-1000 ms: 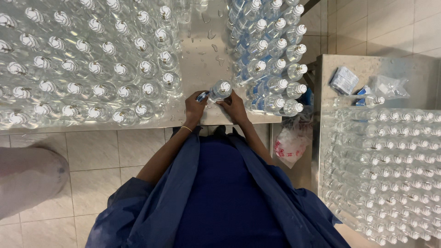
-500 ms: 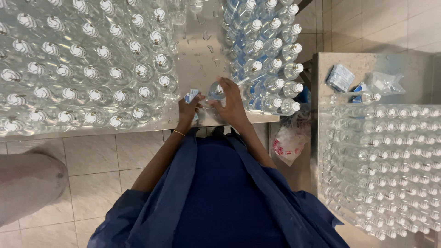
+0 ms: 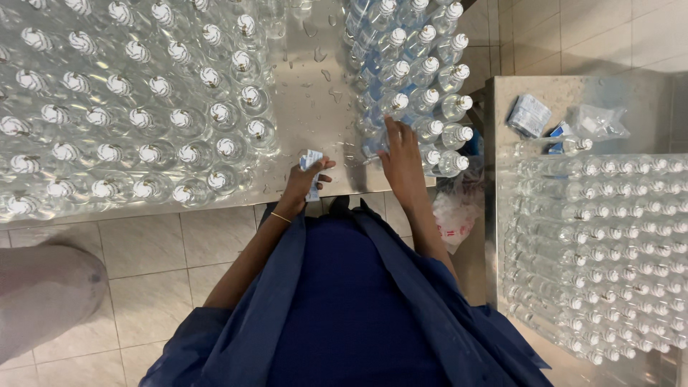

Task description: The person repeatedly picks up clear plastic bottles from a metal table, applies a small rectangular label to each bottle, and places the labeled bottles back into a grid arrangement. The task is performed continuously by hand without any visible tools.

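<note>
Left hand (image 3: 304, 179) is seen pinching a small stack of labels (image 3: 310, 162) at the steel table (image 3: 315, 93) edge, while right hand (image 3: 401, 154), fingers spread, is laid on a bottle (image 3: 393, 107) at one o'clock; labelling appears in hand, a firm grasp being called for next.

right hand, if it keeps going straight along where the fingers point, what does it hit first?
Most likely the clear bottle with a white cap, just past the right hand fingertips in the labelled cluster; whether they already touch is unclear.
</note>
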